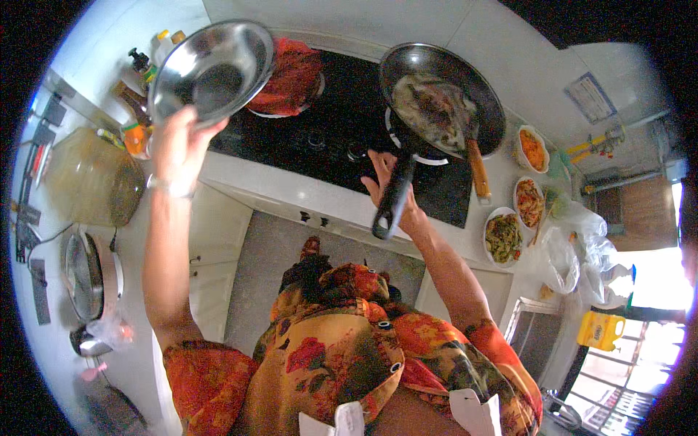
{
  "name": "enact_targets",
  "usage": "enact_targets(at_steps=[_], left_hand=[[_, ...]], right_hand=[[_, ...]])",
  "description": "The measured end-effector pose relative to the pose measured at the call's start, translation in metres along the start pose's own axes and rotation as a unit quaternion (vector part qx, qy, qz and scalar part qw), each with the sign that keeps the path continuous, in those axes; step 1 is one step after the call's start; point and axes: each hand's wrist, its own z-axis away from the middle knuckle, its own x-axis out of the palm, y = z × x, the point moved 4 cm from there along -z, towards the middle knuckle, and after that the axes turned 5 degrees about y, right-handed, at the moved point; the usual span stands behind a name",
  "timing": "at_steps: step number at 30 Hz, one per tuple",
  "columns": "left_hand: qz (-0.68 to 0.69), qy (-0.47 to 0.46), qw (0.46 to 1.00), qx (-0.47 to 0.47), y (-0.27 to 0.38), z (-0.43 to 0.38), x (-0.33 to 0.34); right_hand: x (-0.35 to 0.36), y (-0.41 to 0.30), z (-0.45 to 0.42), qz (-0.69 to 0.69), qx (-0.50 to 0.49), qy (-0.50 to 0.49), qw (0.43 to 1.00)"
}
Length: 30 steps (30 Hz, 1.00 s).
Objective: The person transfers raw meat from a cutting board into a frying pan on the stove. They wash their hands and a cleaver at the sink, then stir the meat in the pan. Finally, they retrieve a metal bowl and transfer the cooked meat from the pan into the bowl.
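My left hand [180,144] grips the rim of a shiny stainless steel bowl [240,52], tilted above the left end of the black glass hob [341,82]. My right hand [380,177] reaches in beneath the black handle [393,199] of a frying pan [485,71]. Its fingers are apart, close to a hob knob [357,151]; whether they touch it I cannot tell. The pan sits over the right burner with what looks like a whole fish [431,109] in it. A wooden-handled spatula [479,171] rests in the pan, its handle over the rim.
A red cloth [289,76] covers something on the left burner. Right of the hob stand white bowls of shredded orange food [533,150], mixed food [529,203] and green food [503,238], beside plastic bags [586,229]. Bottles [136,136] and a covered appliance [95,177] stand left.
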Motion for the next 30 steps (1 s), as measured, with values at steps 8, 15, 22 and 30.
enact_targets(at_steps=[8, 15, 22, 30], left_hand=[[-0.002, 0.19, 0.98, -0.056, -0.011, 0.015, -0.16], [0.025, 0.23, 0.967, -0.105, -0.021, 0.015, -0.172], [0.044, 0.152, 0.978, -0.133, -0.025, 0.003, -0.146], [0.073, 0.108, 0.981, -0.144, -0.03, -0.024, -0.125]], right_hand=[[0.055, 0.001, -0.04, 0.213, 0.11, -0.148, 0.96], [0.077, 0.006, -0.045, 0.262, 0.091, -0.132, 0.951], [0.075, 0.003, -0.059, 0.254, 0.194, -0.108, 0.941], [0.069, 0.013, -0.059, 0.213, 0.36, -0.115, 0.901]])
